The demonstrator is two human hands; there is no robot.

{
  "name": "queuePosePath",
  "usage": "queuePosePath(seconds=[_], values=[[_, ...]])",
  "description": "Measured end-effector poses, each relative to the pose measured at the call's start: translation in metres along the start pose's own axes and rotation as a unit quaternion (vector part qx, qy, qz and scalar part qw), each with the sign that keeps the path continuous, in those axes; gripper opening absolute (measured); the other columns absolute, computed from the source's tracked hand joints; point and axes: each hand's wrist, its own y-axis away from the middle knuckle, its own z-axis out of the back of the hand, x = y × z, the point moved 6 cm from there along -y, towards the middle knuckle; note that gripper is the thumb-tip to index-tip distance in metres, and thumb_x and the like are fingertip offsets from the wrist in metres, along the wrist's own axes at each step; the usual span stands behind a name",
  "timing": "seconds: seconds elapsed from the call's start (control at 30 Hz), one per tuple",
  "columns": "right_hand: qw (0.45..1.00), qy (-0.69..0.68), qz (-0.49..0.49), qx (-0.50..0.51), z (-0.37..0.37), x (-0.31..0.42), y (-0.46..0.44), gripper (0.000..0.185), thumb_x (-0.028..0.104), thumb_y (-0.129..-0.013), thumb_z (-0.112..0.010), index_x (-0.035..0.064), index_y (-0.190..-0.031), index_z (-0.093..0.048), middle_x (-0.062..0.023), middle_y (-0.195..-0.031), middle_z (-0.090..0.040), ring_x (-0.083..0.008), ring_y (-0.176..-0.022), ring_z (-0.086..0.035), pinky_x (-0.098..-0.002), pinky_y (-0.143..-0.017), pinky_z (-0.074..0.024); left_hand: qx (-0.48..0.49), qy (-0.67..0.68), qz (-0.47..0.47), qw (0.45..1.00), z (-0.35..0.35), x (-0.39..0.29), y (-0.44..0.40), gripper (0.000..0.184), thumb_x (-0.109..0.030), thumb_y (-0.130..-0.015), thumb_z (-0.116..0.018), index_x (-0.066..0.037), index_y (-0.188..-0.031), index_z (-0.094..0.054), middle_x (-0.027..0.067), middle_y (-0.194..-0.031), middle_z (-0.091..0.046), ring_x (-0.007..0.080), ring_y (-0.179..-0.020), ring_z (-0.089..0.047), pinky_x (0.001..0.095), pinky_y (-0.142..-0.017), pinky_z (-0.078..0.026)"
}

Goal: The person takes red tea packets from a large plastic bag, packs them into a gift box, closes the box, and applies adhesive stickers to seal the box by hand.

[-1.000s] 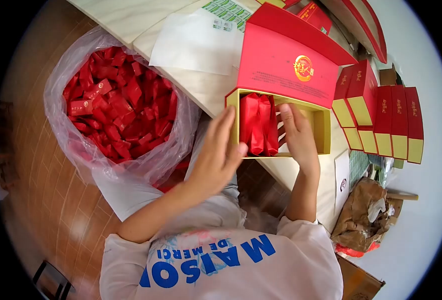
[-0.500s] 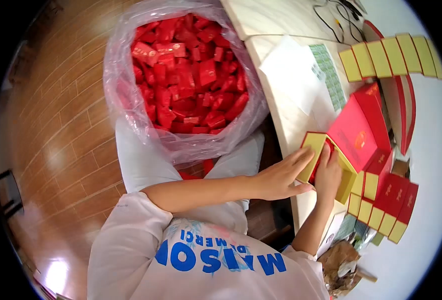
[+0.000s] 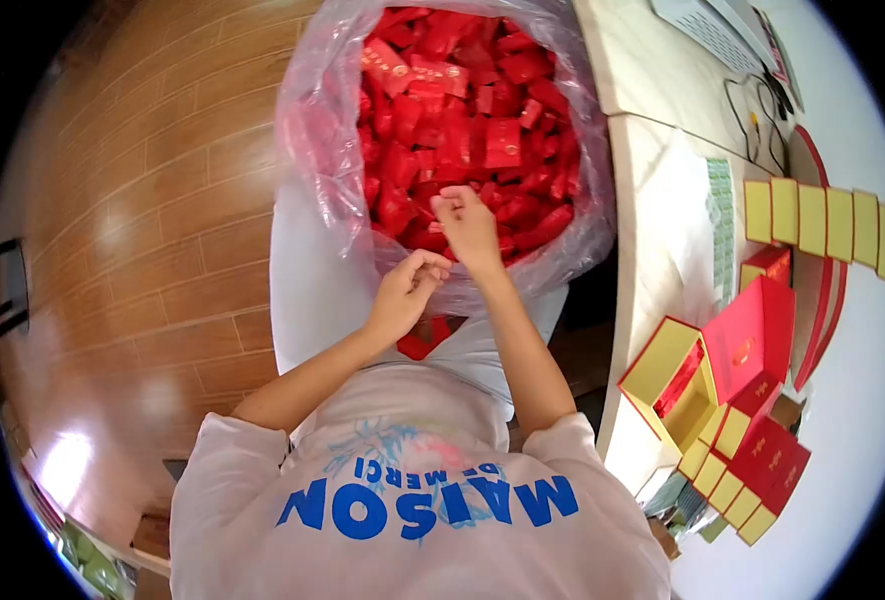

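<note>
My right hand (image 3: 469, 228) is over the near part of a clear plastic bag (image 3: 312, 150) full of small shiny red packets (image 3: 452, 140). Its fingers are curled closed, and whatever they may hold is hidden. Lower and to the left, at the bag's near rim, my left hand (image 3: 404, 298) has its fingers bent together; I cannot make out anything in them. On the table to the right, a red and yellow gift box (image 3: 652, 360) stands with its lid (image 3: 747, 340) raised. Some red packets (image 3: 680, 380) lie inside along one part of it, and neither hand touches it.
Closed red and yellow boxes (image 3: 762, 465) stand behind the open box. More boxes (image 3: 812, 220) form a curved row at the far right. White paper (image 3: 677, 210), a green patterned sheet (image 3: 720, 230) and black cables (image 3: 762, 110) lie on the pale table (image 3: 637, 160).
Both my hands have left the open box and moved left to the bag. The view has shifted, so the bag appears farther right, and the red packets in the box now show.
</note>
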Motion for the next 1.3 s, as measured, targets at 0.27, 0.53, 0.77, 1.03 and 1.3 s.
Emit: queuePosePath(seconds=[0.27,0.53,0.77,1.03,1.3], values=[[0.971,0.233,0.032,0.037,-0.079,-0.016,-0.022,0.048,0.024,-0.076,-0.074,0.001,-0.114,-0.056,-0.0224,-0.111,-0.057,-0.0387,-0.103,-0.057,-0.0449,-0.086,-0.048,-0.08,0.086,0.044,0.992,0.049,0.032,0.008,0.021,-0.008,-0.098,-0.048,-0.004,-0.118,-0.051,0.0041,-0.1,-0.059,0.0123,-0.093,-0.055,0.0265,-0.085,-0.046],[0.987,0.141,-0.011,0.076,0.02,0.01,-0.001,0.033,0.027,-0.095,-0.055,-0.0039,-0.09,-0.064,-0.0236,-0.071,-0.058,-0.0255,-0.064,-0.058,-0.0349,-0.067,-0.0476,-0.109,-0.293,-0.224,0.923,0.054,-0.058,-0.01,0.071,-0.007,-0.077,-0.071,-0.005,-0.139,-0.036,0.0152,-0.126,-0.051,0.0292,-0.108,-0.054,0.0425,-0.103,-0.037],[0.995,-0.052,-0.01,0.084,0.019,0.042,0.019,0.036,0.031,-0.097,-0.052,-0.0025,-0.1,-0.065,-0.0178,-0.088,-0.064,-0.0219,-0.083,-0.061,-0.0325,-0.078,-0.0474,0.098,-0.329,-0.095,0.934,0.014,-0.052,-0.03,0.096,-0.005,-0.072,-0.07,-0.005,-0.149,-0.014,0.0267,-0.133,-0.047,0.0389,-0.122,-0.048,0.0434,-0.108,-0.033],[0.951,0.167,0.24,0.101,-0.008,0.083,0.05,0.047,0.023,-0.087,-0.066,-0.0006,-0.126,-0.054,-0.021,-0.121,-0.06,-0.0353,-0.111,-0.058,-0.041,-0.095,-0.0464,-0.008,-0.078,0.05,0.996,0.031,-0.005,-0.029,0.079,-0.004,-0.083,-0.058,-0.004,-0.148,-0.014,0.0253,-0.143,-0.035,0.0339,-0.134,-0.038,0.0392,-0.11,-0.031],[0.922,0.206,0.319,0.081,-0.02,0.085,0.042,0.02,0.012,-0.088,-0.061,-0.0013,-0.103,-0.065,-0.0156,-0.102,-0.068,-0.0307,-0.094,-0.066,-0.0392,-0.08,-0.0531,-0.043,-0.143,-0.035,0.988,0.043,-0.016,-0.018,0.079,-0.006,-0.079,-0.058,-0.009,-0.148,-0.019,0.0274,-0.139,-0.039,0.0386,-0.131,-0.04,0.0418,-0.107,-0.035]])
